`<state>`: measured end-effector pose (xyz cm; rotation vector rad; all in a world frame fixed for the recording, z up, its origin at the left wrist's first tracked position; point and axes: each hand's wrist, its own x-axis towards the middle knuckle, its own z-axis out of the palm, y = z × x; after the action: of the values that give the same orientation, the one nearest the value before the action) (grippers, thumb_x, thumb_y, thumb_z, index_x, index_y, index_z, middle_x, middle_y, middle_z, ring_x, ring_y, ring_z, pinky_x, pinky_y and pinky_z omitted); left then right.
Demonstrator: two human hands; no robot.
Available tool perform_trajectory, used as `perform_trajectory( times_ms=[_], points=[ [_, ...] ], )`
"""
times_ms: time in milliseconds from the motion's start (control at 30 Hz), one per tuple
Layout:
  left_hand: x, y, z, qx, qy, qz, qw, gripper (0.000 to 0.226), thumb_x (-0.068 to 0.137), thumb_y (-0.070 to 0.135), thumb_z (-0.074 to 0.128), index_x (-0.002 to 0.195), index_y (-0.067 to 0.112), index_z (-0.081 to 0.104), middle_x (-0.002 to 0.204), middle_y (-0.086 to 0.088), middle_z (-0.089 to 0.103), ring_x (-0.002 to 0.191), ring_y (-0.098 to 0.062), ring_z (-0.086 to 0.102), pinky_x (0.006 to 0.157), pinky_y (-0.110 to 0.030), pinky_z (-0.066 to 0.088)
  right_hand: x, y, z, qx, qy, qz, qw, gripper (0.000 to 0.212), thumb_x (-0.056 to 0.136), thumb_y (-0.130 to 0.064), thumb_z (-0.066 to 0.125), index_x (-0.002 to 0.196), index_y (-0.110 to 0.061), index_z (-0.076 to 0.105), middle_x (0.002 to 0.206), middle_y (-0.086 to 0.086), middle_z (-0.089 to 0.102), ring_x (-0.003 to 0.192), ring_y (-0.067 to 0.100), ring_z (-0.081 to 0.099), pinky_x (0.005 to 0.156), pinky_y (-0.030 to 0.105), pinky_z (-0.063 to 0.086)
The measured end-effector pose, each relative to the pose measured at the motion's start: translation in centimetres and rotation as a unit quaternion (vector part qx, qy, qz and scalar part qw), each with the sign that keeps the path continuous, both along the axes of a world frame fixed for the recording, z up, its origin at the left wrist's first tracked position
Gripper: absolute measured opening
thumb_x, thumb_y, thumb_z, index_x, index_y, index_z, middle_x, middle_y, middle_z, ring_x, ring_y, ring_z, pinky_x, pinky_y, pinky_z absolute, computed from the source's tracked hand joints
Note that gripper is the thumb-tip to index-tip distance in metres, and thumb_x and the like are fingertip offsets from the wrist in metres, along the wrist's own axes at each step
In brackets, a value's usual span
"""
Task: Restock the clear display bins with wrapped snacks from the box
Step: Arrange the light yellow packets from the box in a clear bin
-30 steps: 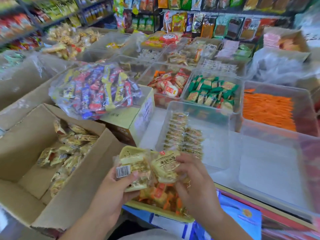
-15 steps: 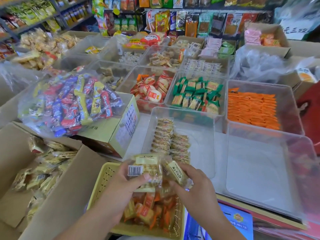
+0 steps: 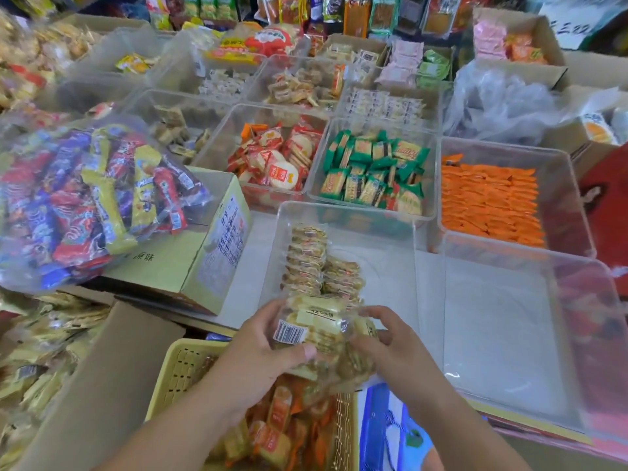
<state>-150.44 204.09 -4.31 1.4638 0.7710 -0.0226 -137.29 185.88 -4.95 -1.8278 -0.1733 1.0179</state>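
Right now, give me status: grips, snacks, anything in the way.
Both left grip and right grip hold the wrapped snack bundle. Bundle at near wall of the clear bin; two snack rows inside. Bin floor beside them open.

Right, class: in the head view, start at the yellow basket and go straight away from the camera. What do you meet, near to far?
Near to far: yellow basket → held snack packs → stacked packs in the clear bin → red-and-white wrapped snacks → beige wrapped biscuits.
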Motion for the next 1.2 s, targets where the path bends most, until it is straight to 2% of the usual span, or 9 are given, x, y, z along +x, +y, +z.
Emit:
perform_trajectory(
  times_ms=[67,167,367,567,767,867,967,1100,1200],
  points=[
    [1.0,1.0,-0.2,0.007,-0.001,0.011,1.0,0.064,0.08,0.022,0.087,0.093,0.077,0.057,0.099,0.039,0.069,0.091,0.015,0.066,0.063,0.001,0.046,1.2,0.3,-0.2,-0.005,-0.008,0.003,1.0,0.031,0.08,-0.029,0.067,0.102,-0.048,0.059,0.069,0.0,0.059,0.059,0.017,0.048,0.059,0.032,0.041],
    [2.5,3.0,-0.9,0.026,0.002,0.058,0.998,0.063,0.082,0.024,0.085,0.086,0.079,0.055,0.089,0.048,0.063,0.083,0.023,0.062,0.058,-0.003,0.047,3.7,1.0,-0.6,-0.026,-0.052,-0.025,0.998,0.036,0.082,-0.011,0.068,0.096,-0.041,0.054,0.089,-0.004,0.065,0.054,0.007,0.053,0.052,0.022,0.044],
    [4.3,6.3,-4.8,-0.01,-0.01,0.179,0.984,0.046,0.082,0.021,0.084,0.112,0.043,0.057,0.115,0.002,0.07,0.1,-0.017,0.073,0.082,-0.036,0.056,11.1,4.0,-2.5,-0.065,-0.179,-0.017,0.982,0.048,0.08,-0.007,0.071,0.11,-0.044,0.067,0.103,-0.013,0.065,0.082,0.013,0.062,0.053,0.013,0.044],
    [4.9,6.8,-7.0,-0.011,0.02,0.167,0.986,0.036,0.085,0.022,0.083,0.09,0.051,0.061,0.082,0.021,0.073,0.086,-0.005,0.069,0.073,-0.026,0.049,17.0,8.9,-6.5,-0.184,-0.334,0.059,0.923,0.039,0.081,0.0,0.059,0.109,-0.026,0.062,0.093,-0.01,0.06,0.081,0.018,0.056,0.056,0.022,0.042],
    [4.8,6.4,-7.5,-0.009,0.023,0.152,0.988,0.045,0.083,0.026,0.084,0.113,0.046,0.057,0.109,0.032,0.069,0.098,0.011,0.065,0.086,-0.032,0.052,18.4,12.2,-11.2,-0.253,-0.336,0.18,0.889,0.036,0.078,0.009,0.049,0.095,-0.022,0.046,0.077,0.001,0.055,0.072,0.026,0.053,0.052,0.033,0.04],
    [4.6,6.5,-7.8,-0.017,0.014,0.133,0.991,0.048,0.081,0.03,0.085,0.116,0.045,0.055,0.121,0.036,0.061,0.106,0.018,0.058,0.092,-0.027,0.046,18.8,12.7,-12.8,-0.246,-0.307,0.228,0.891,0.035,0.081,0.005,0.053,0.102,-0.022,0.047,0.088,0.003,0.06,0.086,0.033,0.057,0.062,0.036,0.043],
    [4.4,6.7,-8.0,-0.012,0.011,0.134,0.991,0.065,0.081,0.032,0.085,0.135,0.042,0.051,0.134,0.034,0.047,0.125,0.011,0.045,0.098,-0.027,0.04,19.3,13.2,-13.3,-0.211,-0.225,0.287,0.907,0.052,0.093,-0.018,0.057,0.141,-0.031,0.044,0.135,0.005,0.058,0.122,0.029,0.056,0.095,0.04,0.05],
    [4.3,6.8,-7.9,-0.009,0.004,0.118,0.993,0.055,0.08,0.03,0.086,0.121,0.052,0.056,0.123,0.04,0.058,0.125,0.008,0.051,0.103,-0.031,0.046,19.5,13.8,-13.5,-0.241,-0.198,0.342,0.887,0.053,0.1,-0.048,0.046,0.151,-0.035,0.039,0.156,0.002,0.043,0.14,0.028,0.041,0.112,0.038,0.032],
    [4.4,6.9,-7.4,-0.013,-0.001,0.108,0.994,0.054,0.081,0.031,0.085,0.101,0.071,0.055,0.105,0.056,0.054,0.104,0.032,0.048,0.09,-0.024,0.046,19.1,14.1,-13.3,-0.27,-0.203,0.389,0.857,0.053,0.102,-0.049,0.038,0.152,-0.031,0.037,0.158,0.004,0.039,0.142,0.028,0.037,0.113,0.039,0.03]
  ],
)
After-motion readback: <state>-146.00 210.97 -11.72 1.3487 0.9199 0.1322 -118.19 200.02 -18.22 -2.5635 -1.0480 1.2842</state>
